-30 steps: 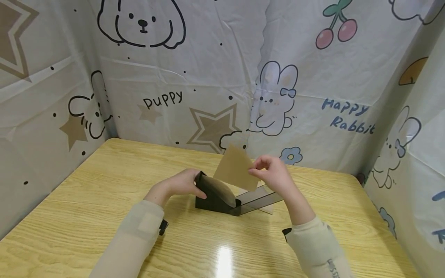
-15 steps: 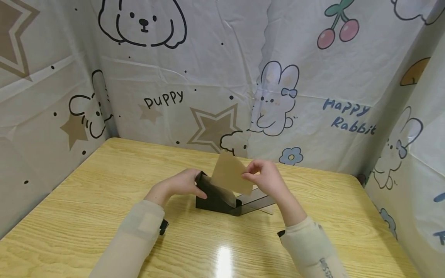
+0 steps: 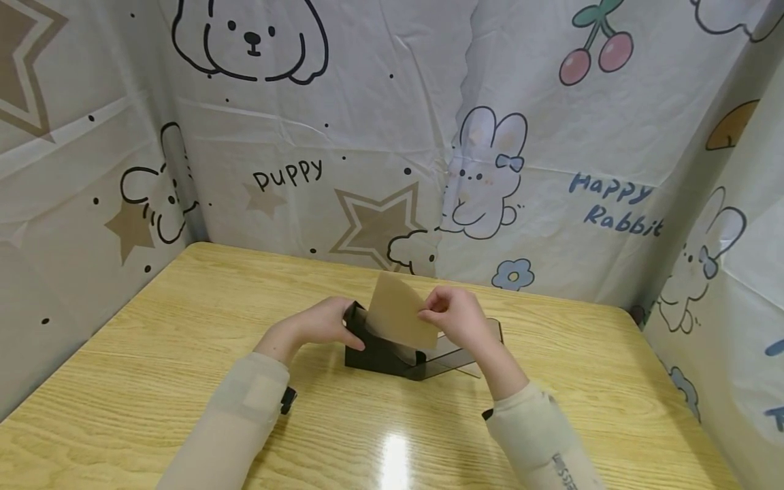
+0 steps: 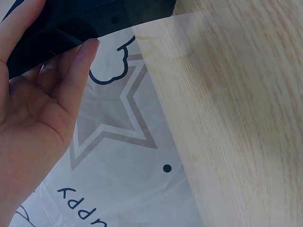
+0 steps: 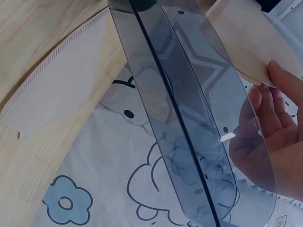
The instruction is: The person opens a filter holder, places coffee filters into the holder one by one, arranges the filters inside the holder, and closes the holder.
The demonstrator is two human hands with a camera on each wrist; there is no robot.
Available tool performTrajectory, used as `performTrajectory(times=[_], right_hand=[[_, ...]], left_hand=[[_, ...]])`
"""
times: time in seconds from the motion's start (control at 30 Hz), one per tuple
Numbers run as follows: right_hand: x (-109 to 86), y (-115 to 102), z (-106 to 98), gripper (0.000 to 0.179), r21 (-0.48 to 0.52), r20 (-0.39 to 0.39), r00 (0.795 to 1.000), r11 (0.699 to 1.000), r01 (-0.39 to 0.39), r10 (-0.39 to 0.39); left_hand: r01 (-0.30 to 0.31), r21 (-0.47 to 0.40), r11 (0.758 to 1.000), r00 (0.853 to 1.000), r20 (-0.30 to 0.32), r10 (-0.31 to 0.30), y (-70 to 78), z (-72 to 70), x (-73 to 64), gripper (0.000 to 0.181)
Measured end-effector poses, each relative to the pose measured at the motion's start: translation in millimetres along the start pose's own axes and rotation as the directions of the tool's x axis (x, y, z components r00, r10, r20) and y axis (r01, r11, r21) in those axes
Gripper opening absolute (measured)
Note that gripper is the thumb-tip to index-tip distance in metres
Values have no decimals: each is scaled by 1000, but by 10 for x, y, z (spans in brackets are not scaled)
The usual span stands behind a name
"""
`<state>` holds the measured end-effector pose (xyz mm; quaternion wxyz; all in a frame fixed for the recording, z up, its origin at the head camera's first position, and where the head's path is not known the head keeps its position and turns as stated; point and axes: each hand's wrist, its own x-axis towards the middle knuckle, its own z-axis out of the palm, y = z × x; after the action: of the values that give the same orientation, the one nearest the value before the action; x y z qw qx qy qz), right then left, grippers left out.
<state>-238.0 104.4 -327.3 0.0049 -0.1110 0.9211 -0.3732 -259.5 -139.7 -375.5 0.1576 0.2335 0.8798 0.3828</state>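
The work looks part done: the tinted clear lid (image 3: pixel 450 361) lies open to the right of the black box (image 3: pixel 373 355), and the brown paper (image 3: pixel 398 314) is above the box's opening, its lower edge perhaps just inside. The right hand (image 3: pixel 456 316) pinches the paper's right edge between thumb and fingers; the left hand (image 3: pixel 324 321) grips the box's left end. Another paper (image 5: pixel 61 80) lies on the table (image 3: pixel 184 333) by the lid, seemingly left to deal with. The far curtain (image 3: pixel 367 116) reads "Puppy" and "Happy Rabbit"; lettering on the right sleeve (image 3: pixel 533 435) is unclear, and no brand shows on the box.
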Motion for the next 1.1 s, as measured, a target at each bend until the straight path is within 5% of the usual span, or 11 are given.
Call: performTrajectory(times=[1.1], right_hand=[[-52,-23,308,13,-105,28,999,993,44,-42]], left_hand=[[19,-1,1000,1000,1,-19,40,-8,-26,28]])
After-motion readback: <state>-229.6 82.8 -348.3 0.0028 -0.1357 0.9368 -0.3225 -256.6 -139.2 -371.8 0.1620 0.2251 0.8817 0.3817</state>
